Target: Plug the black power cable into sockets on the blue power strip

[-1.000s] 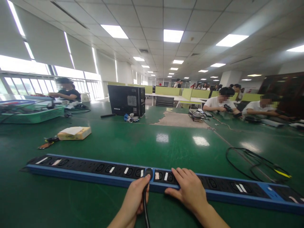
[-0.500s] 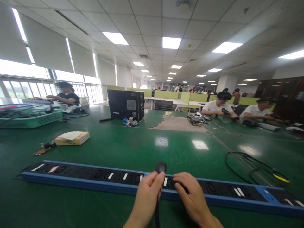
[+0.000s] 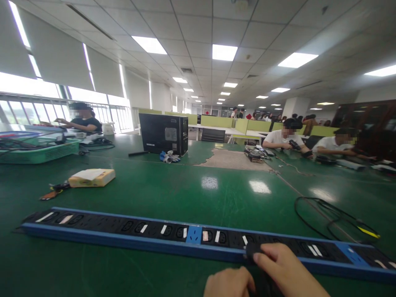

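A long blue power strip (image 3: 139,243) with black socket panels and white stickers lies across the green table before me. My right hand (image 3: 284,264) pinches a black power plug (image 3: 251,251) between thumb and fingers, at the strip's near edge, right of its middle. My left hand (image 3: 229,284) is low in the view, its fingers curled at the dark cord (image 3: 264,284) below the plug. The bottom edge of the view cuts off part of this hand. The plug's prongs do not show clearly.
A coiled black cable (image 3: 328,214) with a yellow tag lies to the right. Farther off are a tissue pack (image 3: 93,179), a black computer case (image 3: 161,134), gloves (image 3: 169,156) and a green basket (image 3: 46,153). Several people sit around the table.
The plug has moved right and down, from my left hand's grip into my right hand's. My left hand has dropped lower and to the right, uncovering the strip's middle sockets.
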### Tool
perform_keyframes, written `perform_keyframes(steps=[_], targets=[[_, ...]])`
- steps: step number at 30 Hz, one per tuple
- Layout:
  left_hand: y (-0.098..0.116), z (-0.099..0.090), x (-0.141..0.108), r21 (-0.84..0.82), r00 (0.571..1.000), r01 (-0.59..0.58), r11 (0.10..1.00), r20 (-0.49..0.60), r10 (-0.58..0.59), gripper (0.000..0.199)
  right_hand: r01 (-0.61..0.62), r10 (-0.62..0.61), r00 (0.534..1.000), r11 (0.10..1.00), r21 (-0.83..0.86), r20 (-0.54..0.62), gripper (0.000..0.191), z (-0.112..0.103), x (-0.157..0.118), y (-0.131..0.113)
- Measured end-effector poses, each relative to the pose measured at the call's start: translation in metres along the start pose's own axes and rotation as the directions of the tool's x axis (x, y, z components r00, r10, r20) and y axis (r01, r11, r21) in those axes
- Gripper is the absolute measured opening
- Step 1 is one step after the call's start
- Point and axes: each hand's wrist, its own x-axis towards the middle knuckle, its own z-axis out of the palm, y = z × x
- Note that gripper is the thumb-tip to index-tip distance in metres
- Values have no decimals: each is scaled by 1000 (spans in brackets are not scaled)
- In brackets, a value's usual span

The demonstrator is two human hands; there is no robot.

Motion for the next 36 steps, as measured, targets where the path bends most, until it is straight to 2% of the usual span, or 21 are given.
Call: perform_keyframes(steps=[1,2,4,5,7,10,14,17,21,23,27,31,36], targets=[[0,-8,0,41,994,-78,996,-74,80,23,-28,29,999,993,112,-13,36,-9,-3,12],[-2,-17,0,88,971,-132,987,-190,147,28,-77,91,994,970,231,-52,36,-18,-6,24],[-8,-35,2,185,915,-154,971,-345,210,37,-139,226,963,884,446,-147,36,-38,-13,48],[-13,-42,4,233,904,-127,964,-372,209,45,-154,286,943,829,538,-171,35,-47,-15,58],[-24,-48,8,321,919,-81,944,-343,196,58,-170,345,923,764,622,-172,33,-57,-17,72],[-37,-43,12,395,934,-57,917,-303,188,61,-180,341,913,828,531,-222,34,-51,-10,78],[-40,-35,13,436,930,-60,898,-302,209,58,-129,218,937,942,310,-274,32,-38,2,66],[-39,-35,12,450,926,-72,890,-301,227,57,-129,178,931,977,170,-320,44,-54,2,60],[-39,-36,12,460,919,-79,884,-310,244,56,-219,241,869,970,102,-432,45,-90,-4,68],[-40,-36,12,461,915,-83,884,-317,251,55,-217,222,888,974,57,-404,42,-96,-4,74],[-40,-36,11,456,910,-90,885,-324,260,54,-163,144,939,986,-34,-313,37,-90,0,79],[-39,-37,10,441,922,-71,895,-314,227,55,-182,153,944,980,-75,-292,38,-85,4,78],[-38,-37,11,422,930,-57,905,-308,202,56,-211,139,953,942,-261,-268,40,-80,12,82]])
